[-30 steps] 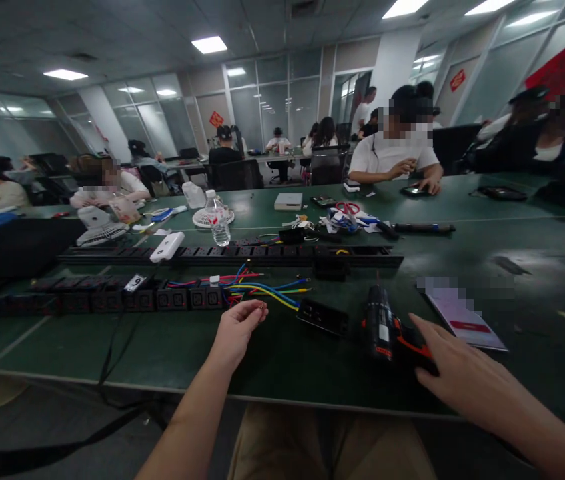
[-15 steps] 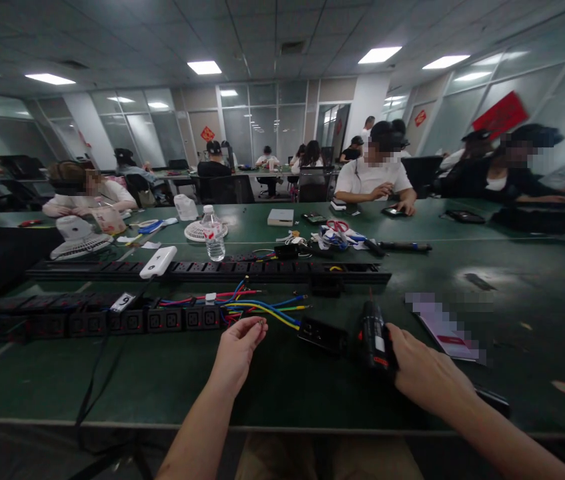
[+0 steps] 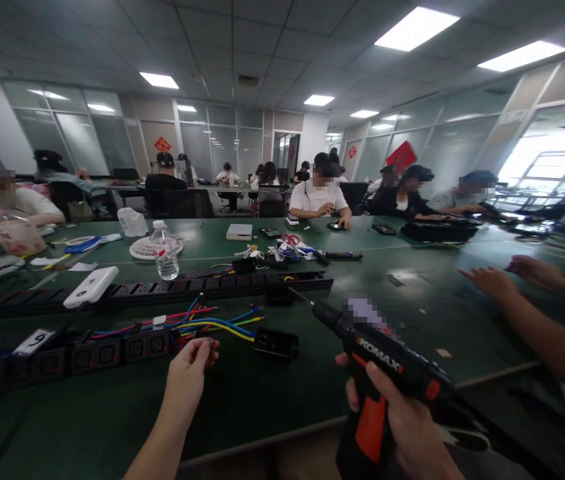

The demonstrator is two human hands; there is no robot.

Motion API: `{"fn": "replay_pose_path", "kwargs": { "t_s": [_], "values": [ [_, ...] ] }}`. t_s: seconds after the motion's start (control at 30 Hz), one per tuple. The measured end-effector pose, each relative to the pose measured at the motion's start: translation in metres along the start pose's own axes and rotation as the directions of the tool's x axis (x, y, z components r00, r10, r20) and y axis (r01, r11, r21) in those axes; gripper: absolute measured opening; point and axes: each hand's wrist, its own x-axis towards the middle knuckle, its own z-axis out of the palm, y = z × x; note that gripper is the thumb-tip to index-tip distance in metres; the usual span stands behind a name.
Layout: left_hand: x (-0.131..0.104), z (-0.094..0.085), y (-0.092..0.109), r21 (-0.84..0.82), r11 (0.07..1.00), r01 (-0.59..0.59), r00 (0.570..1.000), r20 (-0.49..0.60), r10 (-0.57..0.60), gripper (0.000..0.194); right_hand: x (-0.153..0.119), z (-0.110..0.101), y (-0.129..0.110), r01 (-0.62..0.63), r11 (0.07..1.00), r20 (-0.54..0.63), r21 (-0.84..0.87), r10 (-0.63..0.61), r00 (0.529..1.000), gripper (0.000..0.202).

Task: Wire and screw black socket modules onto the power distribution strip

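My right hand (image 3: 402, 420) grips the handle of a black and orange cordless screwdriver (image 3: 387, 363), lifted off the green table (image 3: 272, 393) with its bit pointing up and left. My left hand (image 3: 189, 373) pinches a small screw (image 3: 211, 343) between thumb and fingertips, just in front of a bundle of coloured wires (image 3: 212, 320). The wires run out of a black power strip (image 3: 87, 353) lying to the left. A small black socket module (image 3: 276, 343) lies loose between my hands.
A second long black power strip (image 3: 202, 287) lies further back with a white box (image 3: 91, 287) on it. A water bottle (image 3: 166, 250), a small fan (image 3: 149, 248) and scissors (image 3: 289, 240) sit beyond. Another person's hands (image 3: 507, 277) reach in from the right. Several people sit at the far side.
My right hand has closed on the screwdriver and lifted it off the table. My left hand has kept its pinch near the wires. The view has swung to the right.
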Motion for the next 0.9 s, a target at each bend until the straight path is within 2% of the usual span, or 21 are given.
{"fn": "replay_pose_path", "kwargs": {
  "t_s": [0.07,0.17,0.4,0.6,0.9],
  "values": [
    [-0.002,-0.001,0.002,0.088,0.996,-0.029,0.999,0.037,0.026,0.053,-0.004,0.010,0.009,-0.012,0.989,-0.026,0.147,0.016,1.000,0.052],
    [-0.007,0.001,0.008,0.192,0.980,-0.059,0.995,0.085,0.043,0.053,-0.003,0.019,0.026,-0.039,0.961,-0.052,0.275,0.055,0.997,0.049],
    [-0.016,0.006,0.020,0.276,0.957,-0.090,0.994,0.084,0.069,0.051,0.002,0.023,0.054,-0.123,0.866,-0.006,0.484,0.144,0.990,0.058],
    [-0.014,0.008,0.020,0.331,0.940,-0.087,0.994,0.094,0.059,0.048,0.004,0.023,0.053,-0.197,0.773,0.008,0.603,0.241,0.970,0.055],
    [-0.013,0.009,0.019,0.343,0.933,-0.107,0.990,0.121,0.069,0.042,0.019,0.031,0.053,-0.138,0.725,-0.125,0.675,0.297,0.947,0.060]
  ]
}}
